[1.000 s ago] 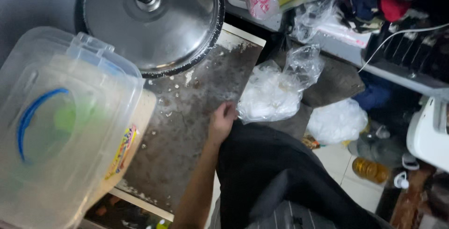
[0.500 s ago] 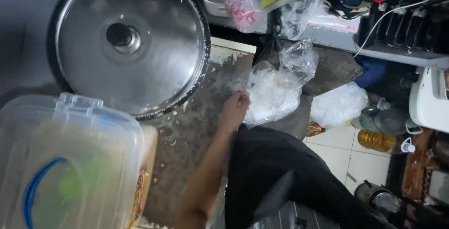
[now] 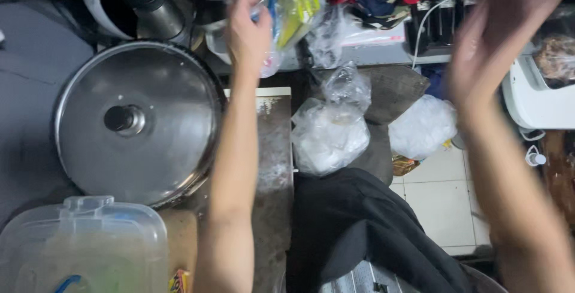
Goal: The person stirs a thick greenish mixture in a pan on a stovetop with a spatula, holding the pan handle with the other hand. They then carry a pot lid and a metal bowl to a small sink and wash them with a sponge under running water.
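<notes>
My left hand (image 3: 248,28) reaches far up the counter, its fingers curled around a clear plastic bag with pink and blue contents (image 3: 271,61). A yellow-green packet (image 3: 297,7) lies right beside that bag. My right hand (image 3: 486,47) is raised at the upper right, blurred by motion, with its fingers apart and nothing in it. It hovers over a cluttered shelf with a white cable (image 3: 440,14).
A large steel pot lid (image 3: 138,119) fills the left. A clear lidded plastic container (image 3: 78,245) sits at the lower left. White plastic bags (image 3: 329,134) (image 3: 422,125) lie off the wet counter's (image 3: 272,167) edge, and a white appliance (image 3: 539,98) stands at the right.
My left hand has left the counter edge near the white bag and moved up to the bags at the top. My right hand has come into view. The view shifted left.
</notes>
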